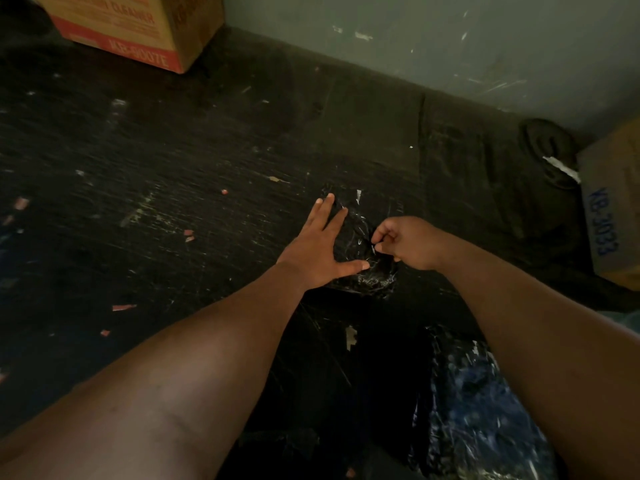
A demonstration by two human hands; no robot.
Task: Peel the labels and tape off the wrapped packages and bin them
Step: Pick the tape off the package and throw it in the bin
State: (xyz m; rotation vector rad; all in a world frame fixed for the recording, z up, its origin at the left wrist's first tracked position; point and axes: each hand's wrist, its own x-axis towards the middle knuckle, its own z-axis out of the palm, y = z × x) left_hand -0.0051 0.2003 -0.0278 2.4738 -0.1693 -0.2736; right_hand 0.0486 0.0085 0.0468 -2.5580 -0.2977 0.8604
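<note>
Black wrapped package (pixel 360 244) flat on the dark floor (pixel 173 150), straight ahead and between both hands, far out at arm's reach. Long side running away from the body, from the near crinkly end by the thumb up to the far end by the fingertips, leaning a little to the left.

Left hand (pixel 320 244) open and flat, fingers spread wide, pressing down on the left side of the package to hold it. Thumb reaching across the near end.

Right hand (pixel 405 242) curled shut at the right edge of the package, finger and thumb pinched on something small and thin there. Maybe a bit of tape (pixel 374 247), but too dark and shiny to be sure.

Both hands touching the package, one on each side. Right hand the one to pull, left hand the one to hold. Best pull looks to be up and away to the right, off from the flat hand, so the package stays put.

Small pale scrap (pixel 358 195) stuck near the far end, just past the left fingertips. Another shiny wrapped bundle (pixel 485 403) close to the body, under the right arm. Cardboard box (pixel 613 209) well off to the right by the wall (pixel 415 36), another box (pixel 138 26) far off to the left. No bin clearly in sight
</note>
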